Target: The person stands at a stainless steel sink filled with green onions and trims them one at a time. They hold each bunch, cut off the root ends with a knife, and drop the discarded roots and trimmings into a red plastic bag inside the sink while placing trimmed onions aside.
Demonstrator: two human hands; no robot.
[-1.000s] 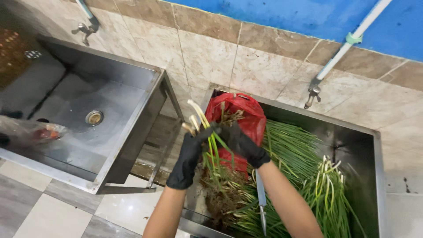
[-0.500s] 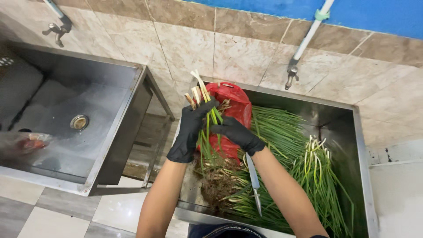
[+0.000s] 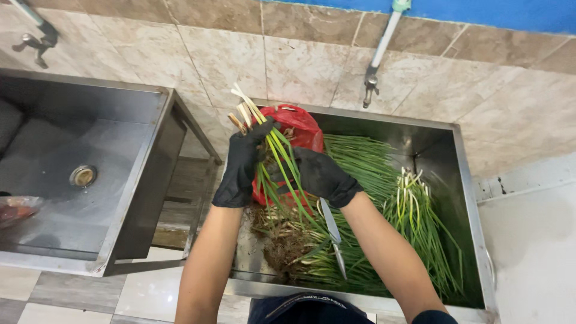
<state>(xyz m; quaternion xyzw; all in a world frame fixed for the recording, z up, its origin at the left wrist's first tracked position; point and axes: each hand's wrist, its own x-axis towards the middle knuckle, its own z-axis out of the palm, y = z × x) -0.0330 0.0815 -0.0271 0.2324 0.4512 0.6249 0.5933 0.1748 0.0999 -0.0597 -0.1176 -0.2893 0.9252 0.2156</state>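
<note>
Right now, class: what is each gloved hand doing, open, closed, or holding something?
Left hand: closed around a bunch of green onions, white ends up.
Right hand: closed, gripping a knife, blade pointing down, and touching the same stalks.

green onion stalks (image 3: 277, 157), tilted, white ends up

Two black-gloved hands work over a steel sink (image 3: 465, 180) heaped with green onions (image 3: 414, 222). The left hand (image 3: 243, 165) grips a small bunch of onions (image 3: 273, 144) near the pale root ends, stalks trailing down. The right hand (image 3: 318, 174) touches the same bunch and holds a knife (image 3: 332, 231), blade pointing down. A red bag (image 3: 300, 129) lies behind them.
</note>
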